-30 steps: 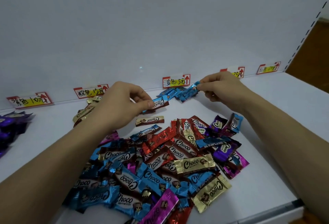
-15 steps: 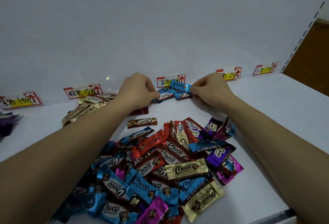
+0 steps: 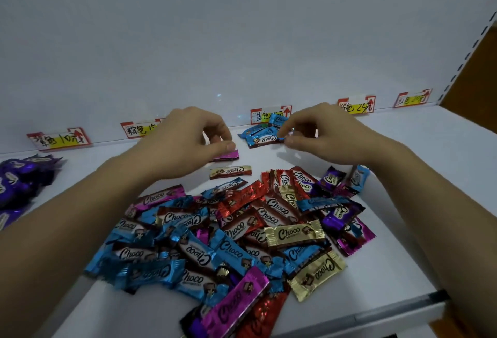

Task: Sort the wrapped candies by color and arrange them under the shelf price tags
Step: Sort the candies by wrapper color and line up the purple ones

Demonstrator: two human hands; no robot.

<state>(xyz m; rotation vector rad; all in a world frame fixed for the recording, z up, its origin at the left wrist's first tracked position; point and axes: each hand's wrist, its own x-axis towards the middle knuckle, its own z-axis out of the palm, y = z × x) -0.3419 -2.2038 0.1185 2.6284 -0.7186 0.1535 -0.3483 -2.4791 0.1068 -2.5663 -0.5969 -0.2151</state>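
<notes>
A mixed heap of Choco candies [image 3: 242, 230] in blue, red, gold, magenta and purple lies on the white shelf [image 3: 403, 149]. Blue candies [image 3: 262, 137] are gathered under the blue price tag [image 3: 265, 115]. My right hand [image 3: 325, 133] pinches the right end of the nearest blue candy with thumb and forefinger. My left hand [image 3: 185, 144] hovers with loosely curled fingers and holds nothing. Its thumb sits just over a magenta candy [image 3: 228, 155]. A brown candy [image 3: 230, 171] lies alone in front of that.
A purple pile [image 3: 21, 179] sits under the far-left tag [image 3: 57, 138]. My left hand partly covers a second tag [image 3: 138, 129]. Two more tags [image 3: 356, 106] [image 3: 412, 98] stand at the right. The shelf's front rail [image 3: 376, 310] runs close below the heap.
Both hands carried blue candies to the pile under the blue tag. The left hand let go of its candy and drew back slightly; the right hand stays at the pile's edge.
</notes>
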